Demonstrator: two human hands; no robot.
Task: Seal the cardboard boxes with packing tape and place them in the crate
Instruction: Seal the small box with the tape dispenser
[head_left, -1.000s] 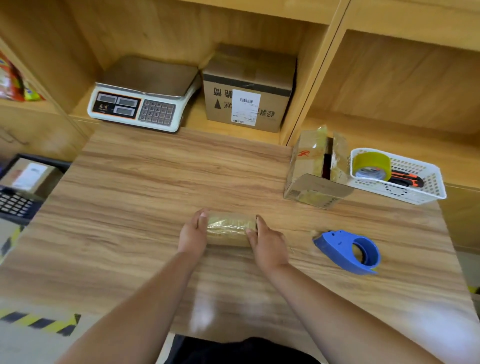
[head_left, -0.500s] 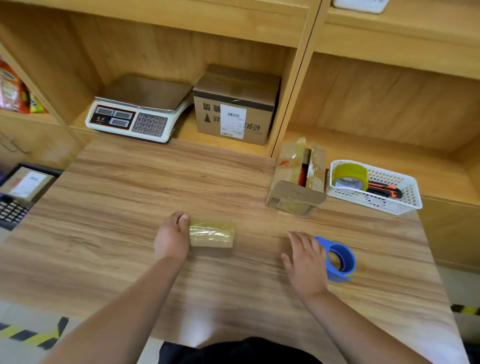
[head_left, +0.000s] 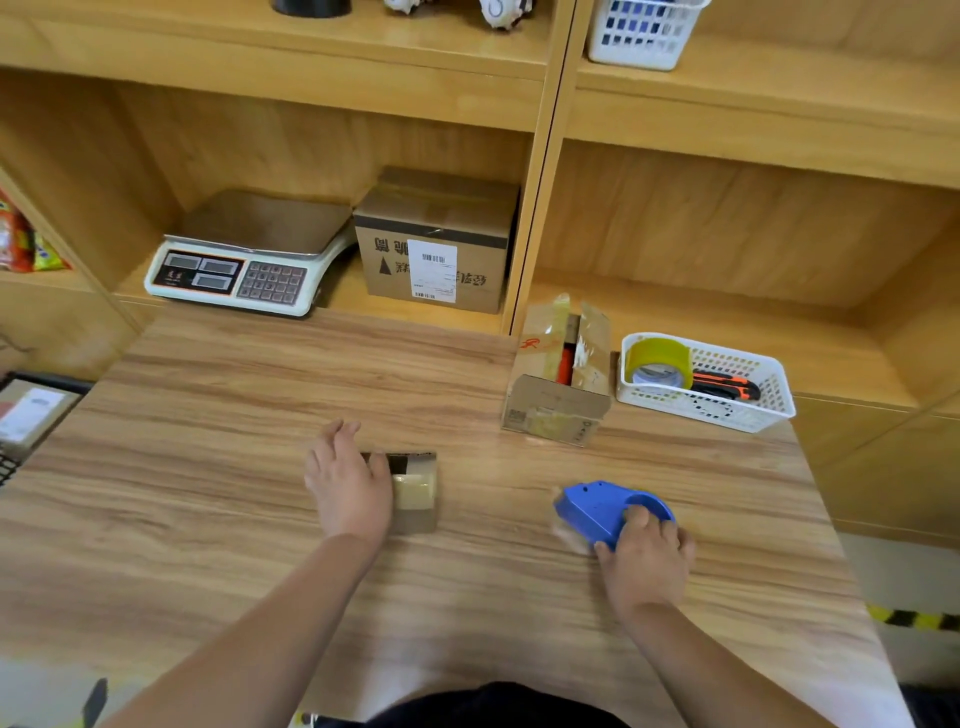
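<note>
You have one view: the wide-angle camera on your head looks forward and down, close over the table (head_left: 208, 519), your left hand (head_left: 350, 488) and right hand (head_left: 647, 564) mid-frame, shelves (head_left: 779, 114) ahead.

- Small box (head_left: 415, 493): on the table (head_left: 208, 493), left hand (head_left: 350, 486) over its left end.
- Tape dispenser (head_left: 597, 506): right of the small box, right hand (head_left: 647, 558) gripping it.
- Open box (head_left: 558, 395): behind-right of the small box.
- Basket (head_left: 706, 415): farther right, holding tape roll (head_left: 658, 361) and knife (head_left: 724, 385).
- Scale (head_left: 249, 260): behind-left, on the shelf (head_left: 345, 299).
- Carton (head_left: 436, 249): directly behind, beside the scale.
</note>
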